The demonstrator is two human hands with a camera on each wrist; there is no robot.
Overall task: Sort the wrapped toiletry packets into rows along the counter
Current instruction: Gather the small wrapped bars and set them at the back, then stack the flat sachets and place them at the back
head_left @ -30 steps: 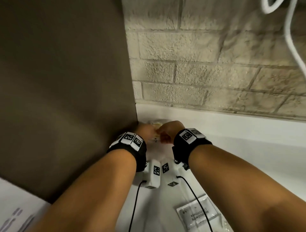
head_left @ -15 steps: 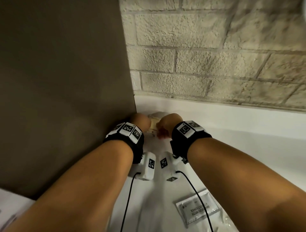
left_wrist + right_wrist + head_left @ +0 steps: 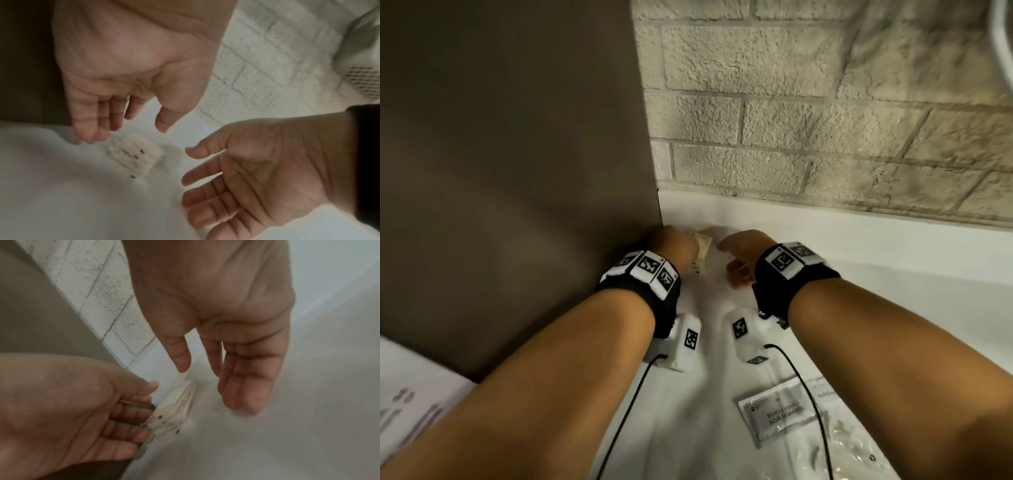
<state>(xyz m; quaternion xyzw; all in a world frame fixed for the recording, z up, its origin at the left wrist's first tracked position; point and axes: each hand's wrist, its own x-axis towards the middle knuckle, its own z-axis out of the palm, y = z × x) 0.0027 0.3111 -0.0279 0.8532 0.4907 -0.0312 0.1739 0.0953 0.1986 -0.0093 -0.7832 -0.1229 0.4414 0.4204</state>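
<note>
A small stack of cream wrapped packets (image 3: 702, 244) lies on the white counter (image 3: 876, 274) in the back corner, against the brown panel. My left hand (image 3: 677, 247) hovers just left of the stack, fingers relaxed and gripping nothing; the fingertips (image 3: 148, 412) sit right at the stack (image 3: 176, 407). My right hand (image 3: 736, 262) is a little to the right of the stack, palm open and fingers straight (image 3: 238, 386), empty. In the left wrist view the stack (image 3: 134, 156) lies flat between the left hand (image 3: 115, 116) and the right hand (image 3: 216, 178).
A silver shampoo-with-conditioner sachet (image 3: 779, 416) and a clear plastic packet (image 3: 859, 445) lie on the counter near me, under my right forearm. The brown panel (image 3: 517, 171) walls off the left side, and a brick wall (image 3: 825, 120) runs behind. A white printed box (image 3: 410, 404) sits at lower left.
Both hands were together on the packet stack; now the right hand has drawn back to the right and opened, and the left hand's fingers have loosened beside the stack.
</note>
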